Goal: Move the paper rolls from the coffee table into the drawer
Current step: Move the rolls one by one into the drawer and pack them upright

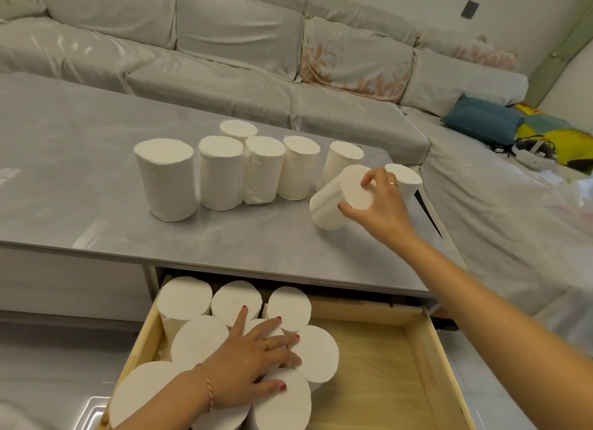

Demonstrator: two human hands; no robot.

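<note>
Several white paper rolls [221,173] stand upright on the grey coffee table [80,160]. My right hand [382,202] grips the top end of one tilted roll [333,198] near the table's right end; another roll [406,181] stands just behind it. Below the table's front edge the wooden drawer [430,365] is pulled out. Several rolls [189,298] stand packed in its left half. My left hand [253,362] lies flat with spread fingers on top of those rolls, partly covering one.
The drawer's right half shows bare wooden bottom [375,375]. A covered sofa [224,44] runs behind and right of the table. On its right part lie a blue cushion [484,121], yellow items and a white headset [532,153].
</note>
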